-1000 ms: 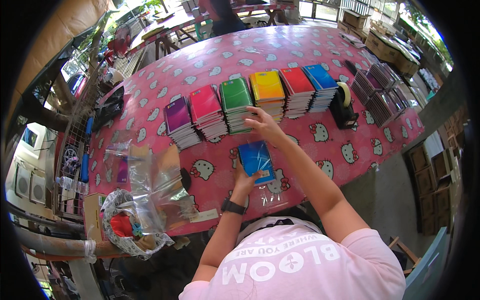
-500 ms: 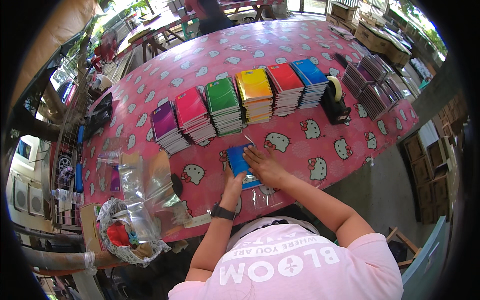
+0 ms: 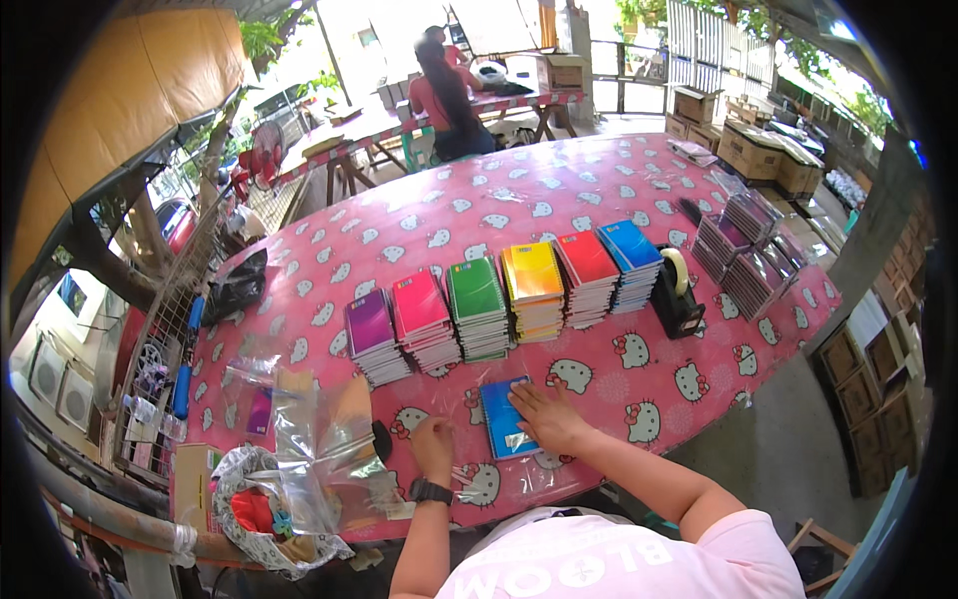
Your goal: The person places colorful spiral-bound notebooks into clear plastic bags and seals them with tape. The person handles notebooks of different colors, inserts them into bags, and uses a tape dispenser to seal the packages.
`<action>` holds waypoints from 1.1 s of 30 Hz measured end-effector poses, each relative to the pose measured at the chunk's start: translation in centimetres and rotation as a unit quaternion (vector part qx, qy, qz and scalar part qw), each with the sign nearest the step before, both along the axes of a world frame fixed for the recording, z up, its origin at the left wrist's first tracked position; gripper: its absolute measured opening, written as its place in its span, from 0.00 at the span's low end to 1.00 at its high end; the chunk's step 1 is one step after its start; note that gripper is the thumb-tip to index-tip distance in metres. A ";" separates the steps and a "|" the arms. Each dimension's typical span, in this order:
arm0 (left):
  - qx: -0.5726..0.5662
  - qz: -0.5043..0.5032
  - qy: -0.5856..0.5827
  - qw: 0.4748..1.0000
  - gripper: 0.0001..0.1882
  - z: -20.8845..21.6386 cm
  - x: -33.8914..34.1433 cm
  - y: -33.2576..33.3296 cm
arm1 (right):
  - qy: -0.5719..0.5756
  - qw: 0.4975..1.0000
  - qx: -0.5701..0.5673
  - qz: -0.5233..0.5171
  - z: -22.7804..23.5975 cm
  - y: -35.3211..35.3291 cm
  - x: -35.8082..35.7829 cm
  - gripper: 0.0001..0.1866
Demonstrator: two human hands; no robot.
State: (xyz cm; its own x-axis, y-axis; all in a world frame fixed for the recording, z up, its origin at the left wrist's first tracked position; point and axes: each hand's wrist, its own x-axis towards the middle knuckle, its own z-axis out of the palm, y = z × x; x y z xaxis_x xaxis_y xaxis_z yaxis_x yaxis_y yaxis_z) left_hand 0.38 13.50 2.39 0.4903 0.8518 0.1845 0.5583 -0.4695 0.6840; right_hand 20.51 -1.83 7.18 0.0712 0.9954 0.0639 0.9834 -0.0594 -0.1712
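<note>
A blue spiral notebook [image 3: 502, 427] lies near the front edge of the table, with clear plastic film showing around its lower part. My right hand [image 3: 549, 415] rests on its right side, fingers stretched out flat over the cover. To the left of the notebook and apart from it, my left hand [image 3: 433, 447] hovers over the tablecloth with its fingers curled together; whatever it may pinch is too small to make out. Behind them stands a row of notebook stacks: purple [image 3: 367, 317], pink [image 3: 419, 301], green [image 3: 474, 288], yellow [image 3: 535, 272], red [image 3: 587, 260] and blue [image 3: 631, 246].
A black tape dispenser [image 3: 681, 311] stands right of the row, before plastic-wrapped notebook stacks [image 3: 743, 268]. Clear plastic sleeves [image 3: 304, 439] lie at the left, near a cloth-lined basket [image 3: 239, 479]. A person [image 3: 447, 100] sits at another table behind.
My left hand has come off the blue notebook and moved left. My right hand stays on the cover. The view has tilted up, showing more of the background.
</note>
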 end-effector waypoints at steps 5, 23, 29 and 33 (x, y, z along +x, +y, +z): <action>-0.323 -0.017 -0.150 0.934 0.21 0.8 -1.1 0.1 | 0.023 0.999 -0.022 -0.031 4.2 1.5 -0.4 0.27; -0.213 -0.127 -0.184 0.951 0.17 6.3 4.1 -6.0 | 0.280 0.945 -0.008 -0.167 2.3 5.1 1.1 0.11; -0.306 -0.193 -0.284 0.888 0.22 2.5 6.3 1.4 | 0.294 0.942 -0.032 -0.156 3.5 4.9 0.9 0.12; -0.346 -0.209 -0.152 0.902 0.18 2.3 8.6 5.2 | 0.290 0.947 -0.022 -0.137 2.8 4.7 1.1 0.14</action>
